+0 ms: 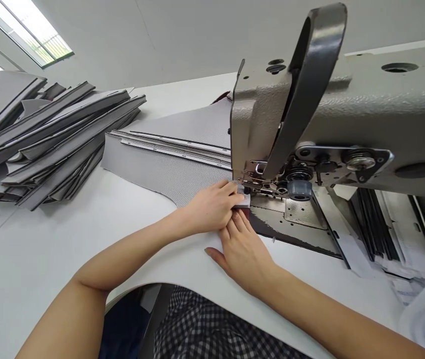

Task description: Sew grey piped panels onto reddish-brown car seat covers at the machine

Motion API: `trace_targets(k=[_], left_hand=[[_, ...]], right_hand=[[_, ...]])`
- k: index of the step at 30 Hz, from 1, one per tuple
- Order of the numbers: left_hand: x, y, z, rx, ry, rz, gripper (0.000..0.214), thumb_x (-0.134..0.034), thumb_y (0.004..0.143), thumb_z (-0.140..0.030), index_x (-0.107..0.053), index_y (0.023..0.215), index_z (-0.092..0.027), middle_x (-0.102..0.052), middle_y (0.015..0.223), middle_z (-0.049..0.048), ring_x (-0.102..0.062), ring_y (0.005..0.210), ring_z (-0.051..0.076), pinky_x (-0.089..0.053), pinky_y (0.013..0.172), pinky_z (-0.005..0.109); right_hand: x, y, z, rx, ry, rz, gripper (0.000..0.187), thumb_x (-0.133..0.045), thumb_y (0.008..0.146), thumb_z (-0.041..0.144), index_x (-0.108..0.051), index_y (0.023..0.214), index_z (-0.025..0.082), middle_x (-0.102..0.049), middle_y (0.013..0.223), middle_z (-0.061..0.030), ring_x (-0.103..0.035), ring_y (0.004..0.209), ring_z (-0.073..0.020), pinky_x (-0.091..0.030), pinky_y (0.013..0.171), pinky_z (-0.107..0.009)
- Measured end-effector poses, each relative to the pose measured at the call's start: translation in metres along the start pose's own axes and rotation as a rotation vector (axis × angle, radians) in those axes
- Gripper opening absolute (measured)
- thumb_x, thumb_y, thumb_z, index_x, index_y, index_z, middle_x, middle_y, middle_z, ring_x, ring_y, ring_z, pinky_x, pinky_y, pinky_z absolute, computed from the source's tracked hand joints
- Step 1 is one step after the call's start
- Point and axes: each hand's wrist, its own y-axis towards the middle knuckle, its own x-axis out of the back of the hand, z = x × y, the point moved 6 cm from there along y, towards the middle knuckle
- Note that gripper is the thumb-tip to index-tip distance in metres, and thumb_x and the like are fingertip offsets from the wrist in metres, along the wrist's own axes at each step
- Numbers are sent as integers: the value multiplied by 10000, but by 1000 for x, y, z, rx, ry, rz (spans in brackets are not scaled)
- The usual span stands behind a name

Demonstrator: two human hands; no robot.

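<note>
A grey textured fabric piece (167, 167) with dark-edged strips lies on the white table (48, 249) and runs under the head of the grey sewing machine (347, 109). My left hand (212, 205) lies on the fabric's near corner, its fingers pressed together and pinching the edge right by the presser foot. My right hand (243, 248) rests flat just below it, fingers stretched toward the same edge, thumb out to the left.
A tall loose stack of grey cut pieces with black edges (44, 134) lies at the far left of the table. Dark strips and white pieces (380, 224) sit to the right of the machine bed. A checked garment (212, 324) covers my lap at the table's front edge.
</note>
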Motion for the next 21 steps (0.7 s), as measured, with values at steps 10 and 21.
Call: trace_targets(k=[10, 21], left_hand=[[0, -18, -13, -159, -29, 52, 281, -456, 954, -61, -623, 1162, -148, -633, 1193, 72, -517, 1056, 206, -516, 895, 312], [-4, -14, -19, -183, 94, 106, 236, -466, 932, -44, -650, 1048, -134, -662, 1084, 73, -527, 954, 216, -514, 775, 311]], right_hand=[[0, 1, 3, -11, 49, 40, 631, -582, 939, 476, -574, 1301, -40, -579, 1304, -300, -497, 1264, -392, -403, 1069, -531], [31, -10, -21, 81, 263, -55, 263, -471, 987, 241, -711, 1014, 137, -715, 1014, -104, -633, 968, -221, -507, 883, -357]])
